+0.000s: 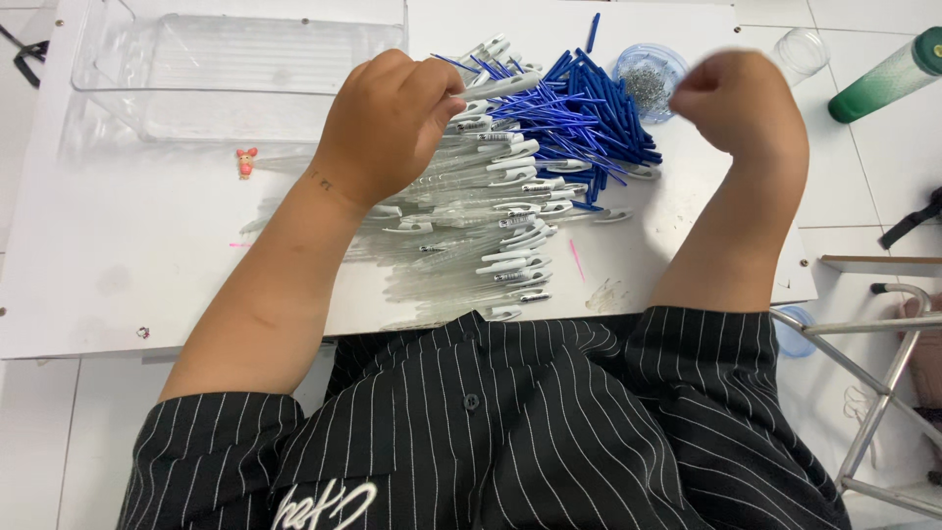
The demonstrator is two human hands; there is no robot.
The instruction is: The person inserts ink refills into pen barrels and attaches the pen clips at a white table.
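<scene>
My left hand [388, 123] is closed around a clear pen barrel with a grey-white clip [505, 88], held over a big heap of clear pen barrels [471, 240] on the white board [118, 265]. My right hand [741, 98] is closed into a loose fist above the board, its fingertips pinched near a small round bowl of tiny metal springs [650, 83]. What it pinches is too small to see. A pile of blue pen refills and parts [584, 118] lies between the two hands.
A clear plastic tray [226, 74] stands at the back left. A small pink figurine [245, 162] sits by it. A clear cup [800, 49] and a green bottle [888, 74] lie at the back right. A metal frame [883, 393] is at the right.
</scene>
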